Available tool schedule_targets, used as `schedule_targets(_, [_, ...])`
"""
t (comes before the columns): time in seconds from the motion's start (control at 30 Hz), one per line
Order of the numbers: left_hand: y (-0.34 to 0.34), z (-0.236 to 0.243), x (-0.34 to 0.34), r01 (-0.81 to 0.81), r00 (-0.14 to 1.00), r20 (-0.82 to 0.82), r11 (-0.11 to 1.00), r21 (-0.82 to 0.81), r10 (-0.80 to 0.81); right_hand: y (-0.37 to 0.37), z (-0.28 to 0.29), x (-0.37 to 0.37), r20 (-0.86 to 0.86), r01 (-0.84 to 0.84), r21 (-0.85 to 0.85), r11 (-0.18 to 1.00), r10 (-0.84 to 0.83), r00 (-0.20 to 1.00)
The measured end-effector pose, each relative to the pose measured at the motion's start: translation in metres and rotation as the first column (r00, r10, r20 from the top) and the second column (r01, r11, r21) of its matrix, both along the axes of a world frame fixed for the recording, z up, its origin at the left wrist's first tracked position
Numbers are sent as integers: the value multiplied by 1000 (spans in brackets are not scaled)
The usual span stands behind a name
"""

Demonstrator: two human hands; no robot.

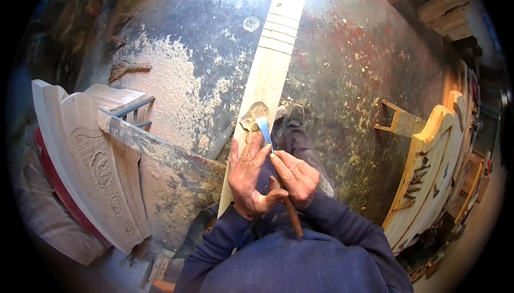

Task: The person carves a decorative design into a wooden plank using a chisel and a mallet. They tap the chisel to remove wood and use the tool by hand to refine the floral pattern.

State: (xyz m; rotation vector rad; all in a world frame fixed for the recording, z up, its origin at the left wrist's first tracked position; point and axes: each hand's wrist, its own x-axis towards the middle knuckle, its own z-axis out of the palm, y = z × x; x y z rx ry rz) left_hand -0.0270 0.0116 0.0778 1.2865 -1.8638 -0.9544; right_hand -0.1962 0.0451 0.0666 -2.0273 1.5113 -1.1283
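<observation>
A long pale wooden plank runs away from me, with dark cross lines near its far part and a carved floral shape nearer me. A chisel with a bright blade and brown handle rests its tip on that carving. My right hand is closed round the chisel where blade meets handle. My left hand lies on the plank below the carving, fingers stretched toward the blade, fingertips touching or very near it, thumb apart beside the handle.
Carved pale panels lean at left beside a dusty support board. A shaped wooden piece with several tools on it stands at right, near a small wooden frame. Shavings and a brush-like object lie on the dark floor.
</observation>
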Motion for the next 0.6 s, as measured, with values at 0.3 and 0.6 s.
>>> schedule_targets(0.3, [-1, 1, 3, 39, 999, 28, 999, -8, -38, 1, -7, 1, 24, 14, -20, 1000, -13, 1000])
schedule_targets(0.6, [-2, 3, 3, 56, 997, 43, 998, 9, -56, -2, -9, 2, 16, 19, -31, 999, -18, 1000])
